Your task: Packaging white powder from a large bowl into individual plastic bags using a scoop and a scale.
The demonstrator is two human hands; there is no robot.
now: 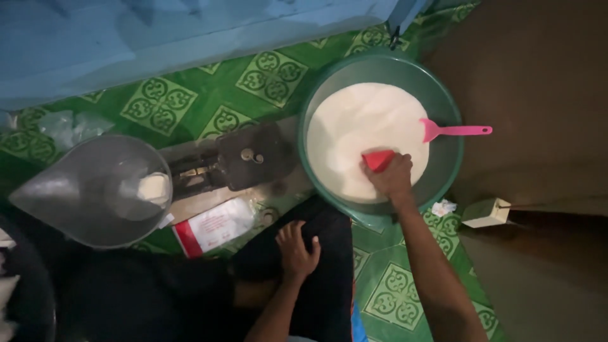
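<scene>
A green round basin (451, 152) holds a heap of white powder (354, 126). My right hand (392, 177) reaches into it and grips a red scoop (378, 159) pressed into the powder. A pink spatula-like scoop (453, 131) lies on the powder's right side, its handle over the rim. My left hand (296, 248) rests on my dark-clothed knee, fingers spread, holding nothing. To the left stands a balance scale (234, 161) with a metal pan (82, 190); a little white powder (154, 188) lies in the pan.
A green patterned mat (209, 101) covers the floor. A white-and-red packet (212, 226) lies by the scale. Clear plastic bags (66, 126) sit at the left. A small pale box (486, 213) and a crumpled scrap (443, 207) lie right of the basin. A blue wall (126, 38) runs behind.
</scene>
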